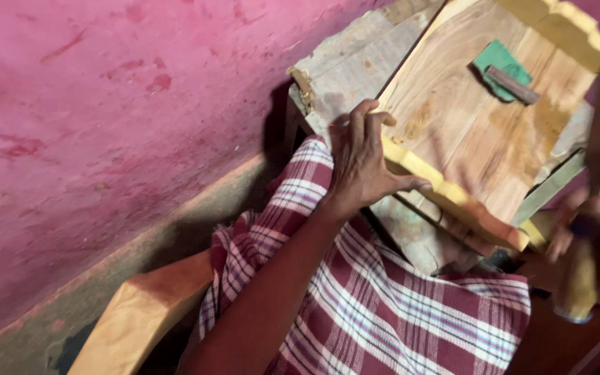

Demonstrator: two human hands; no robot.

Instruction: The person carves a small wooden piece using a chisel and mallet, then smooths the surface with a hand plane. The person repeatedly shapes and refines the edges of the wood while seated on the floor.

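My left hand (360,163) grips the near corner of a wooden panel (473,132), fingers curled over its yellow scalloped edge strip (453,198). The panel rests tilted on a rough grey board (345,69) above my lap, which is covered in a maroon and white checked cloth (397,305). My right hand (592,222) is at the right edge, blurred, closed round a tool with a yellowish wooden handle (578,281). On the panel's far part lies a small dark wooden block (512,85) on a green piece (500,59).
A pink plastered wall (105,104) fills the left side, close to the board. A curved pale wooden piece (140,312) lies at lower left by my leg. A second yellow scalloped strip (578,35) runs along the panel's far edge.
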